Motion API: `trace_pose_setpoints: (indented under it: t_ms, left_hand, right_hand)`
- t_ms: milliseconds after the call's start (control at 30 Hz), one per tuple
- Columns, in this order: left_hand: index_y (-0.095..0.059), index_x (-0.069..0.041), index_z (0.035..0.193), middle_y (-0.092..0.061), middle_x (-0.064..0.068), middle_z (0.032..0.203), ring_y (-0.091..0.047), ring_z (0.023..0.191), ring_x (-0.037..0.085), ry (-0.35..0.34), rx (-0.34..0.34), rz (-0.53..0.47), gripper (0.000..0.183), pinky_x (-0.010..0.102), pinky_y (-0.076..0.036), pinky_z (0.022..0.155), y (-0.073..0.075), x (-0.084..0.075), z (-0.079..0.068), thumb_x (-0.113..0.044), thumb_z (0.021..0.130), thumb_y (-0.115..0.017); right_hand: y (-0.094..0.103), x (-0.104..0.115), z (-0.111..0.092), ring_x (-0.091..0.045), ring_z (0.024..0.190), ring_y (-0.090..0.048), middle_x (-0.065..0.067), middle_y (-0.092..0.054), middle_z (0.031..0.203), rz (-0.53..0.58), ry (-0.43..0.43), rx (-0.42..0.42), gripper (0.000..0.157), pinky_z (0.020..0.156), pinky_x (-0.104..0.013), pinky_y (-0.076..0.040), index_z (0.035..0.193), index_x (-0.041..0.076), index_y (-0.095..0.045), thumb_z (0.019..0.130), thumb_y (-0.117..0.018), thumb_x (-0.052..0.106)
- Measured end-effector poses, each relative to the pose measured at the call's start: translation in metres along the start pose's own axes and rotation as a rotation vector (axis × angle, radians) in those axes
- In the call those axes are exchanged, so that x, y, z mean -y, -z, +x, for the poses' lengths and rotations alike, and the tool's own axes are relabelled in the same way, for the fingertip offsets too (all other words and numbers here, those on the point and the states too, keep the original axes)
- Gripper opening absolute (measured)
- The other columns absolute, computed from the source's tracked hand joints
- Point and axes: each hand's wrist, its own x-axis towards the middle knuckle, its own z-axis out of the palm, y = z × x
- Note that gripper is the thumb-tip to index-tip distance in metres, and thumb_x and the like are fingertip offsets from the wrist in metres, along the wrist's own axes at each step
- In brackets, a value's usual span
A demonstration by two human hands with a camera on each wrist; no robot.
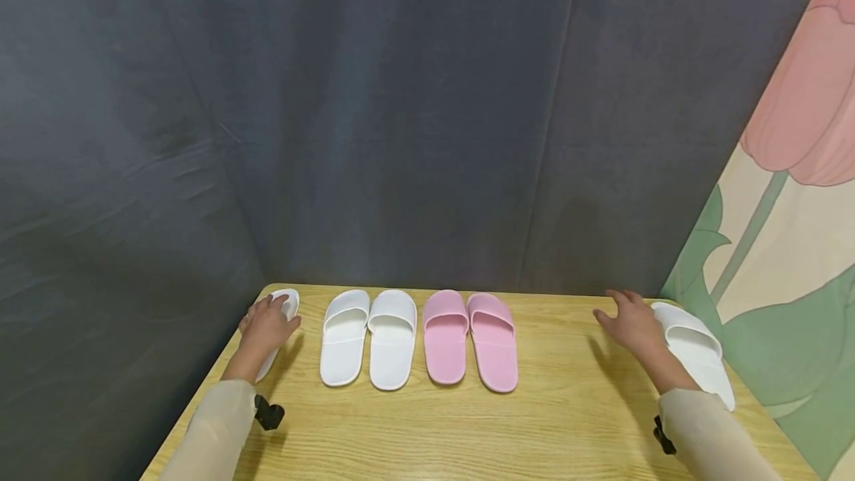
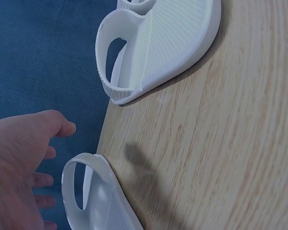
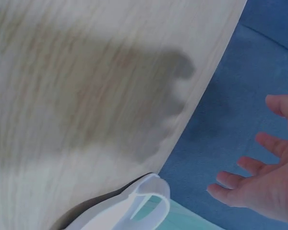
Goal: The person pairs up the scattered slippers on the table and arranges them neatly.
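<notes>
At the table's left edge my left hand (image 1: 267, 326) hovers over a single white slipper (image 1: 292, 305), partly covering it in the head view. In the left wrist view the thumb and fingers are spread, apart from that slipper's strap (image 2: 103, 168). On the far right, my right hand (image 1: 633, 326) is held in the air just left of another white slipper (image 1: 698, 362). Its fingers are extended and hold nothing; the right wrist view shows them apart from the slipper's strap (image 3: 159, 218). Both single slippers have their toe ends toward the back.
Between the hands lie a white slipper pair (image 1: 392, 362) and a pink slipper pair (image 1: 445, 357), side by side on the wooden table (image 1: 401, 436). A dark grey cloth (image 1: 414, 132) hangs behind and to the left. A flower-patterned surface (image 1: 788, 347) borders the right side.
</notes>
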Motion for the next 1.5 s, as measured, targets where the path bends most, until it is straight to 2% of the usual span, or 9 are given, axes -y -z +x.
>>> trace_pose_setpoints:
  t_ms: [267,700,967,1333,1500]
  left_hand:
    - [-0.04,0.001,0.15,-0.02,0.036,0.158,-0.019,0.14,0.06,0.019,0.02,-0.019,0.067,0.075,-0.021,0.106,-0.001,0.004,0.004,-0.033,0.097,-0.061]
    - [-0.04,0.003,0.149,-0.022,0.036,0.157,-0.022,0.138,0.06,0.033,0.009,-0.043,0.069,0.074,-0.022,0.105,-0.008,0.014,0.008,-0.032,0.095,-0.063]
    - [-0.039,0.004,0.149,-0.02,0.036,0.156,-0.019,0.137,0.061,0.036,0.012,-0.056,0.069,0.075,-0.019,0.105,-0.006,0.016,0.009,-0.028,0.094,-0.064]
    - [-0.038,0.004,0.15,-0.019,0.037,0.157,-0.017,0.139,0.061,0.052,0.018,-0.059,0.07,0.075,-0.017,0.106,-0.004,0.015,0.012,-0.027,0.093,-0.064]
    - [-0.037,0.005,0.15,-0.018,0.037,0.157,-0.016,0.139,0.061,0.062,0.029,-0.063,0.071,0.075,-0.018,0.106,-0.004,0.015,0.012,-0.027,0.093,-0.064]
  right_hand:
    - [-0.001,-0.016,0.001,-0.072,0.117,-0.039,-0.045,-0.031,0.141,0.015,-0.034,0.001,0.061,0.084,-0.076,-0.041,0.14,-0.009,-0.044,0.099,-0.056,0.034]
    - [0.003,-0.049,-0.007,-0.071,0.116,-0.037,-0.046,-0.035,0.136,0.027,-0.075,-0.043,0.056,0.085,-0.077,-0.038,0.137,-0.013,-0.044,0.101,-0.053,0.03]
    - [0.002,-0.069,-0.01,-0.074,0.111,-0.038,-0.047,-0.036,0.132,0.042,-0.103,-0.111,0.052,0.084,-0.075,-0.038,0.133,-0.014,-0.047,0.1,-0.052,0.026]
    - [0.006,-0.087,-0.009,-0.072,0.114,-0.034,-0.046,-0.033,0.134,0.048,-0.216,-0.057,0.053,0.085,-0.076,-0.032,0.136,-0.012,-0.043,0.099,-0.047,0.026]
    - [0.006,-0.096,-0.009,-0.072,0.11,-0.037,-0.046,-0.035,0.129,0.016,-0.201,-0.06,0.053,0.08,-0.074,-0.036,0.135,-0.013,-0.044,0.099,-0.048,0.027]
